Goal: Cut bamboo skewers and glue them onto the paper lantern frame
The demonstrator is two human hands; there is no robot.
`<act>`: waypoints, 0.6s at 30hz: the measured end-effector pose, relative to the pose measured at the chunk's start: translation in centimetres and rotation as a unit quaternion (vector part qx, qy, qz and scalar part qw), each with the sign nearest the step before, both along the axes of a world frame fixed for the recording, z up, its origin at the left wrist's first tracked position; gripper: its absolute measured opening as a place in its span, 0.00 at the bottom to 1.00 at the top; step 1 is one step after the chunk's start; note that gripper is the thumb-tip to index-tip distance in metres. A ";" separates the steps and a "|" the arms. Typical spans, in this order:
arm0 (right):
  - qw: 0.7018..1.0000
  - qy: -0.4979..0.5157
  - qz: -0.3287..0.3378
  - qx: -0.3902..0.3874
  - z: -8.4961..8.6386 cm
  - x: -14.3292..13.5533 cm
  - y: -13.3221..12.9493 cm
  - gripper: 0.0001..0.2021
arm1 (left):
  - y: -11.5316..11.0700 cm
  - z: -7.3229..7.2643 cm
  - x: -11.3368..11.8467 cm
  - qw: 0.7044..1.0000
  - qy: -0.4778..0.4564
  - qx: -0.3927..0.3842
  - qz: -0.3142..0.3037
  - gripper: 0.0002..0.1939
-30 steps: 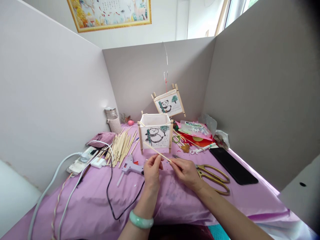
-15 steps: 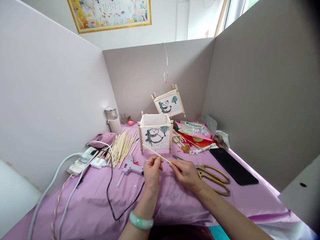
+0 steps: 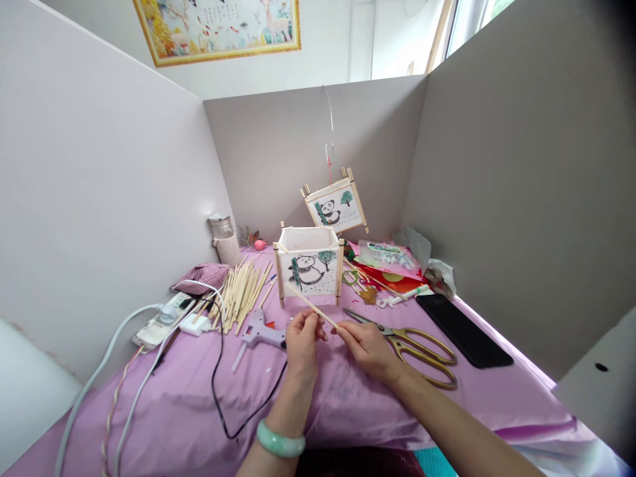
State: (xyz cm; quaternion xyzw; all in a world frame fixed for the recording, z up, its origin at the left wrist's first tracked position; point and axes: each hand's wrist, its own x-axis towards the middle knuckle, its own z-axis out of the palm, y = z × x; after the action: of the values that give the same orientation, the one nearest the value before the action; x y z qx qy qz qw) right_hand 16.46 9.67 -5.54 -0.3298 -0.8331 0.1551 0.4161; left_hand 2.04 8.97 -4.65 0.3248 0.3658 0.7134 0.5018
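A thin wooden stick is pinched between the fingertips of the left hand and the right hand, each grip closed on it. The stick is held tilted just above the purple tabletop, in front of the panda lantern. Gold scissors lie just beside the right hand, a glue gun beside the left.

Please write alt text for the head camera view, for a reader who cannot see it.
Two bare hands, the left hand and the right hand, hold one thin wooden stick between them above a purple tablecloth. Behind the stick stands a paper lantern with a panda drawing; gold scissors lie right of the hands.
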 end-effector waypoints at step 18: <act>1.000 0.000 -0.007 0.003 0.0 0.1 0.2 0.13 | 0.0 -0.1 -0.1 0.999 0.024 0.016 0.020 0.15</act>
State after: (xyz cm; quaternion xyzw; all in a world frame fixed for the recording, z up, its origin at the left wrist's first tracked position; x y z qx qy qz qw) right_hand 16.58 9.86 -5.49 -0.3343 -0.8313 0.1502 0.4179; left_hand 1.95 8.99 -4.78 0.3421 0.3725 0.7212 0.4734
